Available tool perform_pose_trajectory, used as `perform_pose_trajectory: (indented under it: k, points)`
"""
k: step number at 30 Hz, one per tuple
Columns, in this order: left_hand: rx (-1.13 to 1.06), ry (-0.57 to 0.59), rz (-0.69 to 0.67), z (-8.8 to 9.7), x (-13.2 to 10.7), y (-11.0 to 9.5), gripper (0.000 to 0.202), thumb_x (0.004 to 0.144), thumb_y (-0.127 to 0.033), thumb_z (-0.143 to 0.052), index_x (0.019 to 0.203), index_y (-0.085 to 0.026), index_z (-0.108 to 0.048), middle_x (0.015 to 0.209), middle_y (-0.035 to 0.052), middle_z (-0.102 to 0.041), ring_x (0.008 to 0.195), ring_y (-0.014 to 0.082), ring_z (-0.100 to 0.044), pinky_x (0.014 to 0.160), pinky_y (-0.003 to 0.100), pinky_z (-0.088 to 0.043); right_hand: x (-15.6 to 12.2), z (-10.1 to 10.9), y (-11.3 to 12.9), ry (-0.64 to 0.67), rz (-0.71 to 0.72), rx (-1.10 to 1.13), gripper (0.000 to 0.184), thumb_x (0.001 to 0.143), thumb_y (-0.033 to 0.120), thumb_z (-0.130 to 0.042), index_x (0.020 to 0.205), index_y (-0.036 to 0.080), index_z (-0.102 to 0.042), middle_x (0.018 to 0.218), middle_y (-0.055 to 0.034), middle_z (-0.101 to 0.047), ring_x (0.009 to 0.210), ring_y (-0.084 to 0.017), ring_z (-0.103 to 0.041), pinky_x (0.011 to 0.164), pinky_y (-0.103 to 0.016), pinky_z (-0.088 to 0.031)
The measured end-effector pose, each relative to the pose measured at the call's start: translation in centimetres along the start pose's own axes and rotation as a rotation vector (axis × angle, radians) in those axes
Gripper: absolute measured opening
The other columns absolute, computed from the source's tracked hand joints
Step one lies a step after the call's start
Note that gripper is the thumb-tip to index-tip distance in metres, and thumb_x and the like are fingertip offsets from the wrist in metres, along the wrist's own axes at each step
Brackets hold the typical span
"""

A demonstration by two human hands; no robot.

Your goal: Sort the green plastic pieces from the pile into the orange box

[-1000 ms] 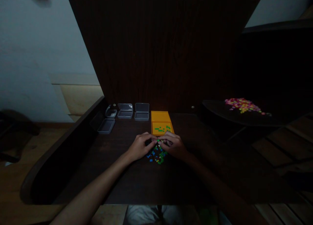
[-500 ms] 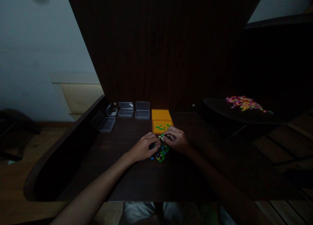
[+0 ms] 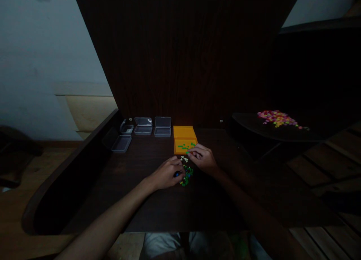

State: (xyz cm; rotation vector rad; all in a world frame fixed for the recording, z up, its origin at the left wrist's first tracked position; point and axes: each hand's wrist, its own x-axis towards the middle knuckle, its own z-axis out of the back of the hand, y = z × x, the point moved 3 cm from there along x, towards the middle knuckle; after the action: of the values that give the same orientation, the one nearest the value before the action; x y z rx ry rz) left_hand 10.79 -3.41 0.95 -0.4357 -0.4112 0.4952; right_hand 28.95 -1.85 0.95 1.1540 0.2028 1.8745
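Head view: the right hand pinches a green bit in its fingertips, by the near edge of the yellow box. That box lies open, with more green bits inside. The left hand curls over a mixed heap; I cannot tell if its fingers hold anything. The two hands are apart. White bits lie between heap and box. Clear boxes sit to the left. Pink and yellow beads lie off right.

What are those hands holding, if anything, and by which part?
The right hand pinches a green piece, too small to tell by which part. Whether the left hand holds anything cannot be told.
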Motion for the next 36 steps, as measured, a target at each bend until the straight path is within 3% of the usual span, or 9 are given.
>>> perform_pose_trajectory:
  k: [11, 16, 21, 26, 31, 36]
  points:
    - [0.028, -0.017, -0.008, 0.5, 0.0, -0.1, 0.014, 0.090, -0.021, -0.055, 0.083, -0.018, -0.067, 0.084, 0.0049, -0.061, 0.087, 0.0198, -0.056, 0.078, 0.030, -0.045, 0.2, 0.5, -0.5, 0.018, -0.061, -0.005, 0.018, 0.084, 0.025, -0.059, 0.080, 0.016, -0.073, 0.065, -0.0017, -0.056, 0.049, -0.009, -0.044, 0.046, -0.022, -0.037]
    - [0.068, -0.023, -0.071, 0.6, 0.0, -0.2, 0.014, 0.090, -0.020, -0.055, 0.082, -0.018, -0.066, 0.082, 0.0051, -0.061, 0.084, 0.0195, -0.055, 0.078, 0.031, -0.044, 0.6, 0.1, -1.6, 0.067, -0.076, -0.034, 0.018, 0.084, 0.025, -0.058, 0.079, 0.016, -0.074, 0.065, -0.0017, -0.056, 0.052, -0.011, -0.048, 0.049, -0.023, -0.039]
    - [0.136, 0.012, -0.088, 0.6, -0.1, -0.5, 0.015, 0.092, -0.019, -0.052, 0.083, -0.016, -0.064, 0.084, 0.0063, -0.061, 0.085, 0.0197, -0.055, 0.080, 0.031, -0.044, 2.4, -0.3, -2.4, 0.164, -0.083, -0.129, 0.019, 0.085, 0.025, -0.058, 0.082, 0.016, -0.074, 0.069, -0.0032, -0.061, 0.058, -0.013, -0.052, 0.055, -0.024, -0.041]
    - [0.065, -0.006, -0.078, 0.8, -0.1, -0.6, 0.015, 0.093, -0.019, -0.049, 0.085, -0.017, -0.062, 0.085, 0.0060, -0.061, 0.084, 0.0182, -0.055, 0.079, 0.029, -0.045, 4.7, -0.3, -3.2, 0.256, -0.152, -0.328, 0.018, 0.083, 0.021, -0.058, 0.084, 0.017, -0.076, 0.078, -0.0047, -0.068, 0.066, -0.014, -0.058, 0.060, -0.024, -0.041]
    - [-0.127, -0.148, 0.015, 1.3, 0.0, -0.1, 0.011, 0.089, -0.016, -0.053, 0.084, -0.017, -0.063, 0.083, 0.0039, -0.065, 0.081, 0.0161, -0.059, 0.077, 0.026, -0.046, 5.6, -0.6, -3.9, 0.344, -0.241, -0.507, 0.022, 0.084, 0.020, -0.057, 0.092, 0.020, -0.077, 0.089, -0.0054, -0.072, 0.075, -0.016, -0.063, 0.062, -0.023, -0.041]
    - [-0.363, -0.349, 0.192, 1.9, -0.1, 0.6, 0.010, 0.078, -0.012, -0.057, 0.079, -0.015, -0.067, 0.073, 0.0002, -0.067, 0.067, 0.0121, -0.059, 0.066, 0.022, -0.046, 5.4, -0.8, -3.7, 0.420, -0.219, -0.615, 0.024, 0.086, 0.021, -0.055, 0.096, 0.021, -0.076, 0.096, -0.0080, -0.071, 0.079, -0.018, -0.065, 0.061, -0.025, -0.042]
